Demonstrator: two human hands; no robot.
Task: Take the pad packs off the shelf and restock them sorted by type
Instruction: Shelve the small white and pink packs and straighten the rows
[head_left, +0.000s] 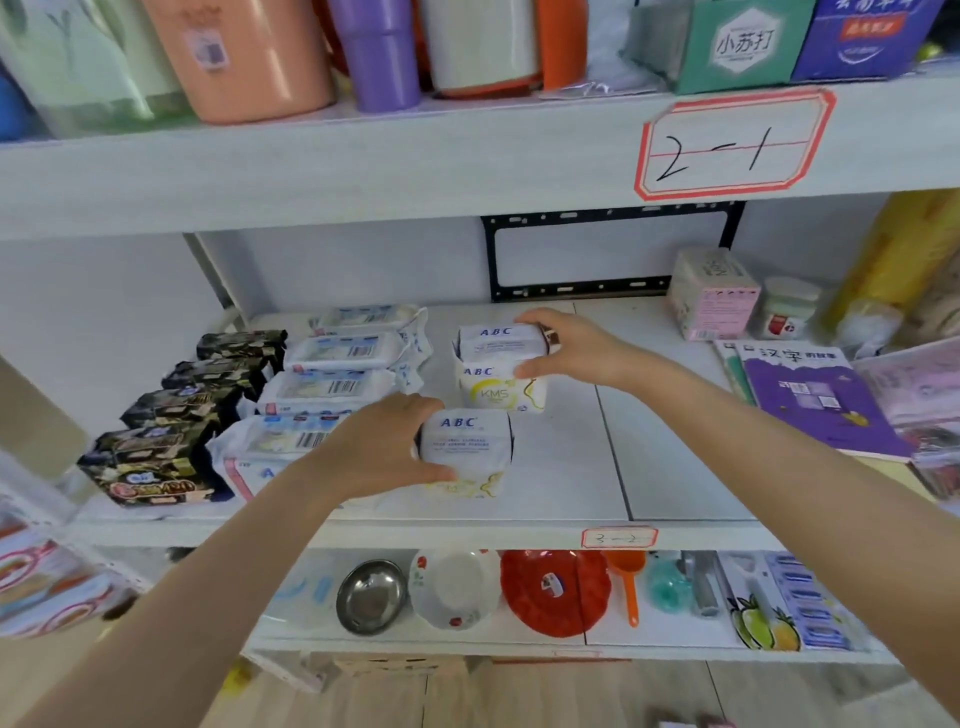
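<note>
On the middle shelf (571, 467) lie three rows of pad packs. Several black packs (156, 447) line the left side. Beside them runs a row of white and blue packs (332, 384). Right of those, my left hand (384, 447) grips a white ABC pack (467, 441) at the front. My right hand (566, 348) grips the rear white ABC pack (498, 340). Just in front of that one stands a white KMS-marked ABC pack (501, 389).
A pink box (714, 293), a small jar (789, 309) and a purple book (815, 395) crowd the shelf's right end. Cups and boxes fill the upper shelf. Bowls (371, 597), a red plate (556, 590) and utensils sit on the lower shelf.
</note>
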